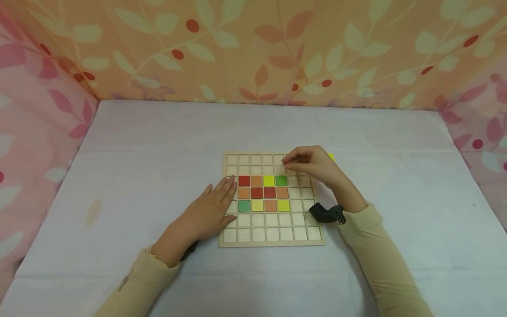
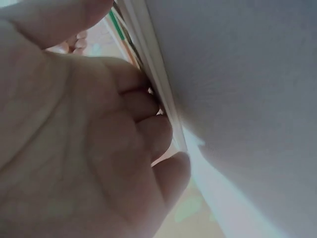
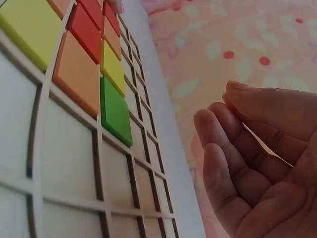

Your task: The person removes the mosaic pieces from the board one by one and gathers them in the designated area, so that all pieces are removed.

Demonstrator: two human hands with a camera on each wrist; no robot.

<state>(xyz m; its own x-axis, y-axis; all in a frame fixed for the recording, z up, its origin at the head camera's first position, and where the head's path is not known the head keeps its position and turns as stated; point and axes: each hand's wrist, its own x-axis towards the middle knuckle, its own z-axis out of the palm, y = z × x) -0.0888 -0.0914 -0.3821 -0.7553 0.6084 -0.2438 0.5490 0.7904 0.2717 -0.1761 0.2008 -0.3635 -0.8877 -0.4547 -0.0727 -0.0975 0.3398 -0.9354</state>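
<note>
Wooden board (image 1: 273, 243) lies at twelve o'clock on the surface (image 1: 119, 176). At its nine o'clock edge rests the left hand (image 1: 207, 213), flat, grasping nothing. Beyond, twelve tiles (image 1: 269, 192) sit in three rows; filling squares seems the step in hand, and the next move likely calls for aligning a tile. At one o'clock hovers the right hand (image 1: 315, 164), fingertips close; whether its grip holds a tile cannot be told.
</note>
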